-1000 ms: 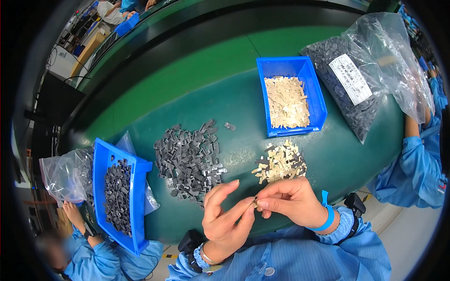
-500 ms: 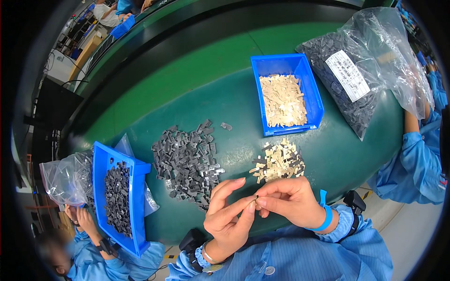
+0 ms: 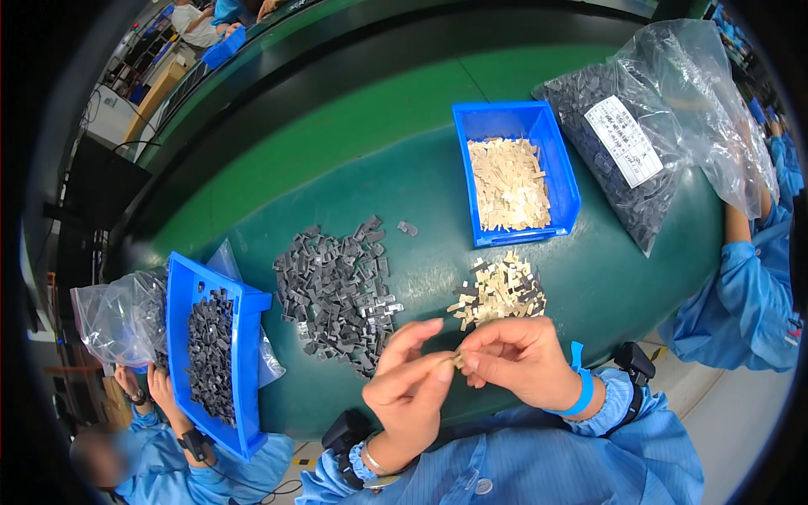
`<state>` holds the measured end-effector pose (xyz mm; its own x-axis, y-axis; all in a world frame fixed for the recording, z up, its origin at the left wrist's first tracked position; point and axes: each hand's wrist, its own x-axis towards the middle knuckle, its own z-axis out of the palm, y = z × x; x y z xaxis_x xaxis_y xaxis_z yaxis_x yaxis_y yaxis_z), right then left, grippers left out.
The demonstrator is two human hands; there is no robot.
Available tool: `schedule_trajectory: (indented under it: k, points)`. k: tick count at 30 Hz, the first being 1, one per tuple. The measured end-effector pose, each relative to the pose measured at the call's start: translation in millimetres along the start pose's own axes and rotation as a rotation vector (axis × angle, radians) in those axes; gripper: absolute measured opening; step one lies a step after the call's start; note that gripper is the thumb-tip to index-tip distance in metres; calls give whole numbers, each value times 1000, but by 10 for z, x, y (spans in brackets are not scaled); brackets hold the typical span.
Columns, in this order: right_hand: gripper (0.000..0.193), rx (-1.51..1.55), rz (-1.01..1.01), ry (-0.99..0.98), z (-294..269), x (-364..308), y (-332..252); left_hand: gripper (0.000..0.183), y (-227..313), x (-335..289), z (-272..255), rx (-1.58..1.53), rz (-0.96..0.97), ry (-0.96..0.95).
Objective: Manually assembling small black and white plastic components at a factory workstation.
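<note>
In front of my chest both hands meet fingertip to fingertip at a tiny tan piece (image 3: pixel 458 361). My left hand (image 3: pixel 411 380) is closed in a pinch of thumb and forefinger on its left end, with the other fingers raised. My right hand (image 3: pixel 522 362), wearing a blue wrist strap, pinches its right end. Fingertips hide most of the piece. Just beyond my right hand lies a pile of small tan and dark pieces (image 3: pixel 501 290). A larger heap of dark grey plastic parts (image 3: pixel 332 290) spreads beyond my left hand.
A blue bin (image 3: pixel 575 202) of tan strips stands at the far right, beside a clear bag of dark parts (image 3: pixel 602 147). To the left is another blue bin (image 3: pixel 246 337) holding black parts. Co-workers in blue sit at both sides; one's hand (image 3: pixel 160 387) is near the left bin.
The pinched piece has turned slightly and shows more of its tan side, where a dark bit showed before. My hands have barely shifted. The co-worker's hands at left have moved apart.
</note>
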<state>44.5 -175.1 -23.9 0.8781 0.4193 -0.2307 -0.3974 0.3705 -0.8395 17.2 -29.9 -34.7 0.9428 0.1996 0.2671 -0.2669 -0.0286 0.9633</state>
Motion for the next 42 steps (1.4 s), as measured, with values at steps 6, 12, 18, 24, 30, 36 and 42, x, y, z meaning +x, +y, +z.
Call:
schedule_trajectory:
  k: [6,12,18,24,30,36,42]
  points:
    - [7,-1081,-743,258,-287,240,-615,12,179,109,-224,-86,-24,109]
    - [10,-1604,-978,329,-476,595,-856,13,228,191,-365,278,215,45]
    - [11,-1636,-922,419,-549,616,-892,25,372,271,-496,837,577,-106]
    - [10,-1092,-577,-144,-288,429,-887,20,364,313,-455,958,843,-191]
    - [12,-887,-328,-582,-89,466,-689,15,316,218,-429,951,926,-271]
    - [12,-864,-272,-694,-70,478,-656,11,291,199,-427,903,973,-298]
    - [8,-952,-398,-595,-114,376,-596,23,302,278,-376,894,983,-402]
